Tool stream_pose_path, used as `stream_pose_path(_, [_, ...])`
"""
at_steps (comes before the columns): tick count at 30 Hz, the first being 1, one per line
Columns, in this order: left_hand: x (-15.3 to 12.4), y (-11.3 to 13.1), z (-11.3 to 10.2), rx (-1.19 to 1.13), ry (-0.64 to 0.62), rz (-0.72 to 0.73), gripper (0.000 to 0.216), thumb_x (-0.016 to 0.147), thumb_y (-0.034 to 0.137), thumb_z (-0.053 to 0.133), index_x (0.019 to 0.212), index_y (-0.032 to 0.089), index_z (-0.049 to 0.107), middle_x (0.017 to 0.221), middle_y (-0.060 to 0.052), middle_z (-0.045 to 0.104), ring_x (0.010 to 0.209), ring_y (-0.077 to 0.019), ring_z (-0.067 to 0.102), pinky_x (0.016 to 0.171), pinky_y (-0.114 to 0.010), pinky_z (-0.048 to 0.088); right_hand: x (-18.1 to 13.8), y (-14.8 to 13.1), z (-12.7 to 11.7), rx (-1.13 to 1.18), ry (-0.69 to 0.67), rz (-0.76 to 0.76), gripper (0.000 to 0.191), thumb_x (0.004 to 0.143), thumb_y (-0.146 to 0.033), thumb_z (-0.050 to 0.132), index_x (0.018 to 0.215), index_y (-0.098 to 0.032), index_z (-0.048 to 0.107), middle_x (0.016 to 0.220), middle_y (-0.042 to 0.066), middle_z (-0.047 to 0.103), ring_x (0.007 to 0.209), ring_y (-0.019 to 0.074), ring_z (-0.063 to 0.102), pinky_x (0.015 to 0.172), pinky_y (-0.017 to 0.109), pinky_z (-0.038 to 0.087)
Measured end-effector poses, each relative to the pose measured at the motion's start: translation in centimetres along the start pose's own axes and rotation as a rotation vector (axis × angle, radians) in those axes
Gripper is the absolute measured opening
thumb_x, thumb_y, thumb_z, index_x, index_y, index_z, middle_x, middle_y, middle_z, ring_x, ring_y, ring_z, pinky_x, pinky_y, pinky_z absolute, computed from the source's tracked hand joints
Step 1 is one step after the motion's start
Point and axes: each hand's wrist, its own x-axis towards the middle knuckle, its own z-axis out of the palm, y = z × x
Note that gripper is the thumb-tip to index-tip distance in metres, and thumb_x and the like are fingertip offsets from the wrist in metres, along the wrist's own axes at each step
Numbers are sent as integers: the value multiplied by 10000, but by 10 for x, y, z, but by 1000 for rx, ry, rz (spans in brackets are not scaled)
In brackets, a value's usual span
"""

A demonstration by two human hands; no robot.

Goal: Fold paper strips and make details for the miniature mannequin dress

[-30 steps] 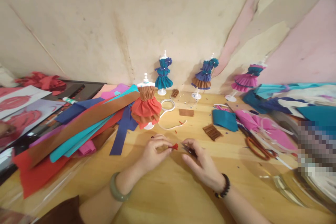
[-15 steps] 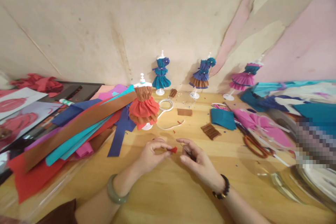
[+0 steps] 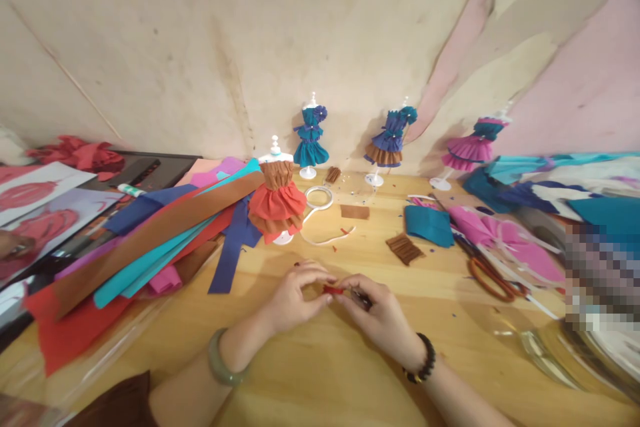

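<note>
Between my two hands is a small piece of red fabric (image 3: 333,289). My left hand (image 3: 300,297) pinches its left end between thumb and fingertips. From the other side, the thumb and forefinger of my right hand (image 3: 377,307) close on the right end. A small dark metal tool (image 3: 361,299), its kind not clear, is tucked in the right palm, mostly covered by the fingers. Just beyond my hands, a mini dress form (image 3: 277,193) wears a brown bodice with a red and brown ruffled skirt. To the right lies a pleated brown fabric piece (image 3: 404,249).
Three more dressed forms, one in teal (image 3: 311,137), stand along the wall. Fabric strips (image 3: 165,233) pile up at left. Orange-handled scissors (image 3: 495,280), a folded teal cloth (image 3: 429,225) and a glass jar (image 3: 555,353) are at right. A white ribbon roll (image 3: 319,197) lies behind.
My right hand has moved left to meet my left hand, and its thumb and forefinger have closed on the red fabric. The view has shifted slightly.
</note>
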Motion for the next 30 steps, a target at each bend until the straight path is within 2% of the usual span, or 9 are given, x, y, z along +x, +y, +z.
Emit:
stream_pose_path(5, [0,-4,3,35,2,43,98,763,158,612,793,162,706,740,-83,680,799,-194,581,797,-344,454,0,1,0,5,-40,10,133,831,-306,551,853,-180,588,699,15,624,551,117,517,507,222,414])
stream_pose_path(9, [0,-6,1,-39,73,-61,94,754,196,635,793,157,711,779,-91,686,804,-197,606,770,-322,477,1,0,-6,-3,-51,1,227,823,-345,565,975,-179,532,835,47,629,700,158,573,615,257,461])
stream_pose_path(12, [0,-7,-1,-110,82,-137,119,756,234,645,823,156,705,823,-80,686,804,-185,622,779,-304,483,2,0,-11,-41,-85,-5,197,895,-333,446,1009,-184,507,873,54,625,772,173,582,689,284,457])
stream_pose_path(15, [-1,-7,-3,-155,70,-187,150,766,255,639,862,154,696,850,-71,690,802,-171,628,776,-288,489,3,0,-12,-79,-98,9,189,928,-303,368,994,-191,505,842,42,622,743,166,575,690,288,444])
stream_pose_path(30, [-4,-9,0,-175,36,-174,140,766,243,641,862,161,702,865,-64,702,834,-173,637,805,-292,495,1,1,-8,-76,-120,-14,170,913,-280,414,1007,-195,527,894,52,641,794,170,598,722,279,460])
